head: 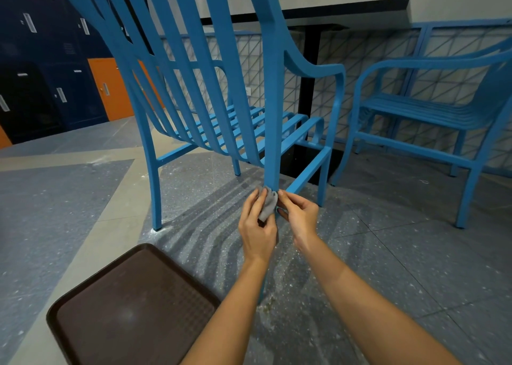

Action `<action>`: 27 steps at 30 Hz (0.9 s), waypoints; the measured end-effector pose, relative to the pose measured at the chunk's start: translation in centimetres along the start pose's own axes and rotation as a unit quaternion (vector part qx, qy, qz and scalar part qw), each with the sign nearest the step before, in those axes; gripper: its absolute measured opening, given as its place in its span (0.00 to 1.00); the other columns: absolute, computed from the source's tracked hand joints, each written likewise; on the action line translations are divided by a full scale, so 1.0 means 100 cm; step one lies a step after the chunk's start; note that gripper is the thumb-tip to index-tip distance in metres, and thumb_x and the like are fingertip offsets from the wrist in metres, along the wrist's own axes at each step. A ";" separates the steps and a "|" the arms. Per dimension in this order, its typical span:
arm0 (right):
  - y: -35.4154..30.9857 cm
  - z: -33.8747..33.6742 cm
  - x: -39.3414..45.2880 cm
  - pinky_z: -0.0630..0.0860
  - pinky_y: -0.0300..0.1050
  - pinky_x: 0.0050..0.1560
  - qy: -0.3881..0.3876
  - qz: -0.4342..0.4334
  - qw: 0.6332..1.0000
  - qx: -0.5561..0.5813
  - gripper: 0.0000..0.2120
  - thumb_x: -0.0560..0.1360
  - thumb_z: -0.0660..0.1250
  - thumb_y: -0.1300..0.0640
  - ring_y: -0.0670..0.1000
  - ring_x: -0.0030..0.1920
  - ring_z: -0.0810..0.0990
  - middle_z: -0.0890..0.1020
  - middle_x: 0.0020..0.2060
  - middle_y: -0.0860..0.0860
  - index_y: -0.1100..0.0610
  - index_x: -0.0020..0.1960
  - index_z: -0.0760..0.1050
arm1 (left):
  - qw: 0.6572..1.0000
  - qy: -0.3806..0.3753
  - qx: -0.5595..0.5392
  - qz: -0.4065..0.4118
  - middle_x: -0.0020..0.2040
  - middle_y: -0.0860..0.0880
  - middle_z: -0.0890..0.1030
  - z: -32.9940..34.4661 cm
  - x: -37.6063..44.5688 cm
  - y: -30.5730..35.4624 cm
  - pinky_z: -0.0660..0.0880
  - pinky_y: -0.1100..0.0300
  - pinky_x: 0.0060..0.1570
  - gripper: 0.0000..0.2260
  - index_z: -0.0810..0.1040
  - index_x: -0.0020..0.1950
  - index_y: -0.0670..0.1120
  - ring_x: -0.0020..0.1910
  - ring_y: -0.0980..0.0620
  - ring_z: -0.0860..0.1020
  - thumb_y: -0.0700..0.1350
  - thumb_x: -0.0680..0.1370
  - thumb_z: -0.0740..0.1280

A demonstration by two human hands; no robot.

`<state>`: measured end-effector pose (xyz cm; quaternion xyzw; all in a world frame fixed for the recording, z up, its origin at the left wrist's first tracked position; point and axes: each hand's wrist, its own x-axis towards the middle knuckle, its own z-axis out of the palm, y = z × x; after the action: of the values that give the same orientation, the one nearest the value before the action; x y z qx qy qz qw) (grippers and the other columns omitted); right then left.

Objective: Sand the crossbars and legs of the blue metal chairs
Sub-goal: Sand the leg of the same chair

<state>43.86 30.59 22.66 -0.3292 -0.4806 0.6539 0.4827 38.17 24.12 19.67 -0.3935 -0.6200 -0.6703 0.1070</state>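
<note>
Both hands pinch the sandpaper [268, 204] around the near leg [273, 131]: left hand [257, 223] and right hand [300, 217] equally near. The leg runs upright, so strokes should go up and down.

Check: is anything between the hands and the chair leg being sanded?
Nothing visible: the left hand presses the grey sandpaper piece against the blue metal chair's rear leg, and the right hand touches it too.

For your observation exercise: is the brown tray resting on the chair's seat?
No, the brown tray lies on the floor, left of the person's arms.
</note>
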 end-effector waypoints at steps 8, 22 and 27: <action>0.009 -0.002 -0.001 0.82 0.42 0.46 -0.001 -0.002 1.000 0.006 0.05 0.74 0.70 0.63 0.49 0.45 0.85 0.86 0.42 0.51 0.55 0.46 0.83 | 0.998 0.045 -0.034 -0.028 0.58 0.47 0.81 0.014 -0.002 -0.002 0.75 0.66 0.58 0.13 0.81 0.61 0.41 0.57 0.54 0.80 0.40 0.76 0.70; 0.019 -0.001 -0.005 0.81 0.38 0.44 0.015 0.017 0.998 0.066 0.08 0.75 0.70 0.63 0.52 0.48 0.85 0.85 0.47 0.57 0.62 0.53 0.81 | 0.996 0.035 -0.026 -0.081 0.52 0.46 0.83 0.005 -0.030 -0.028 0.78 0.63 0.55 0.11 0.83 0.55 0.40 0.52 0.57 0.80 0.35 0.74 0.72; 0.014 -0.003 -0.005 0.81 0.39 0.46 0.011 0.021 0.998 0.052 0.10 0.75 0.69 0.62 0.53 0.50 0.84 0.85 0.48 0.58 0.64 0.55 0.81 | 0.997 0.061 -0.049 -0.018 0.54 0.44 0.81 0.005 -0.008 -0.004 0.77 0.66 0.55 0.11 0.82 0.56 0.40 0.54 0.58 0.79 0.36 0.74 0.71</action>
<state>43.87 30.08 21.23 -0.3209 -0.4334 0.6841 0.4911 38.64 24.35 18.87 -0.3457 -0.5859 -0.7242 0.1128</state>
